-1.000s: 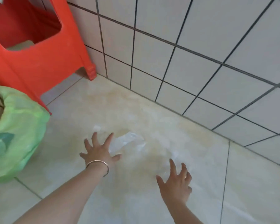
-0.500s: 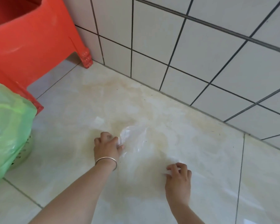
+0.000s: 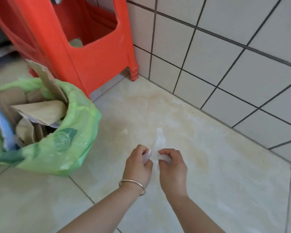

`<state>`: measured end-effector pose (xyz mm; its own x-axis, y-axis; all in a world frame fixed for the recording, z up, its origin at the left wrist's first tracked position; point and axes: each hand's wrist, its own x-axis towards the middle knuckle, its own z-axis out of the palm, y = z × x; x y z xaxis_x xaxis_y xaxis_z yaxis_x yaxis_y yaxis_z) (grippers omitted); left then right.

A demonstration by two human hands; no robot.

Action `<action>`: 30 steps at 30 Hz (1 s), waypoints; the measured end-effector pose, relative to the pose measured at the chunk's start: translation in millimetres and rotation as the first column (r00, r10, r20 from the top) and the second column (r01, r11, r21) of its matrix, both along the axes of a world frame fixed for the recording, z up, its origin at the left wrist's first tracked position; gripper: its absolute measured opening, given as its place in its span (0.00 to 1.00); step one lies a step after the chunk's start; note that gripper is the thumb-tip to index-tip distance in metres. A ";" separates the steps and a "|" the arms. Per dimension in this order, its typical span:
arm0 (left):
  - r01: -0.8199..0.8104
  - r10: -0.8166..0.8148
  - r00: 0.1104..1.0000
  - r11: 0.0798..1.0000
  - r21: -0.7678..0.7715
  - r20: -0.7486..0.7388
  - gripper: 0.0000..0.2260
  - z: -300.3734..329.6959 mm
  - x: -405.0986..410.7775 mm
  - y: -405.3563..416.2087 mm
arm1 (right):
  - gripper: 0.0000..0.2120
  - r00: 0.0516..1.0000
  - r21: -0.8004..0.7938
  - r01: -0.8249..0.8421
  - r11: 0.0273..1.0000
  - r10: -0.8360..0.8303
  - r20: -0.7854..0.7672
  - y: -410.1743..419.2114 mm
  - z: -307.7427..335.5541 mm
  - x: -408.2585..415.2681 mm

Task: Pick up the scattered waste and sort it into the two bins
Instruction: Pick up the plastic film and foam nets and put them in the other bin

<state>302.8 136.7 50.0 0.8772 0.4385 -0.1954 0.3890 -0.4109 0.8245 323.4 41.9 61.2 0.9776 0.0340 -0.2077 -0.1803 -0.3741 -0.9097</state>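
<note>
hands closer together since before, both gripping plastic film (image 3: 159, 143).

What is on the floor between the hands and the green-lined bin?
Nothing: in the head view, only bare floor tile separates the left hand from the green-lined bin.

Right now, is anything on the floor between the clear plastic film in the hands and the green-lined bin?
Nothing visible: bare floor tile separates the clear plastic film from the green-lined bin. Brown cardboard already crowds its mouth.
</note>
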 end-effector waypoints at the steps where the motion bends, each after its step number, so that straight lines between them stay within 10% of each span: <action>1: -0.020 0.020 0.999 1.000 -0.010 0.033 0.10 12.3 -5.8 12.4 | 0.20 1.000 0.012 -0.025 1.000 0.025 0.017 13.5 10.0 -2.3; 18: -0.442 0.462 0.788 0.885 -0.148 0.407 0.14 178.4 -167.9 258.4 | 0.13 0.736 0.051 -0.605 0.795 0.534 0.416 288.8 172.6 -120.7; 30: -0.633 0.646 0.757 0.762 -0.139 0.094 0.14 168.4 -211.8 438.9 | 0.20 0.551 -0.212 -0.782 0.586 0.809 0.203 466.3 163.5 -165.0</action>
